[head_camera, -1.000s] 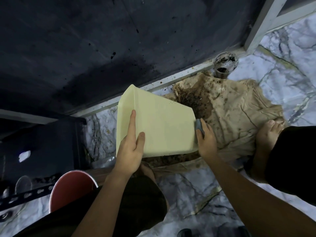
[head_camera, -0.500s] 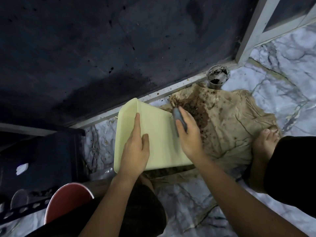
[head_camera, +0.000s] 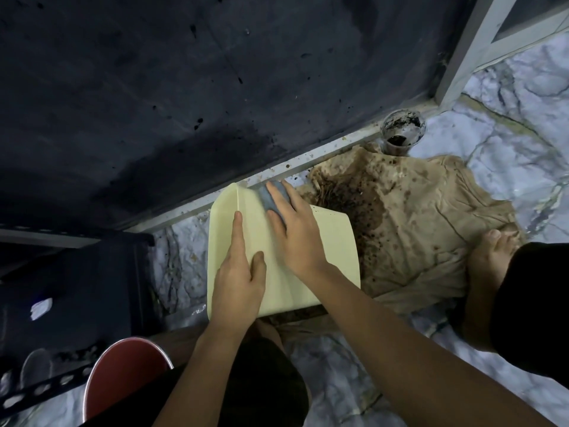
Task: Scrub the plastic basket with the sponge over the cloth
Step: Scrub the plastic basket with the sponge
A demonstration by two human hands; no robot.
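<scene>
Right hand presses grey sponge flat on cream plastic basket | left hand beside it steadies, fingers straight | stained cloth beyond | firm, overlapping strokes advised

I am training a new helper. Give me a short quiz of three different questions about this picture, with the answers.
1. True or false: the right hand presses the sponge on the basket.
2. What lies under the basket? A) newspaper B) stained cloth C) metal tray
3. Fill in: the left hand rests on the basket with its index finger ______.

Key: 1 true; 2 B; 3 straight
</scene>
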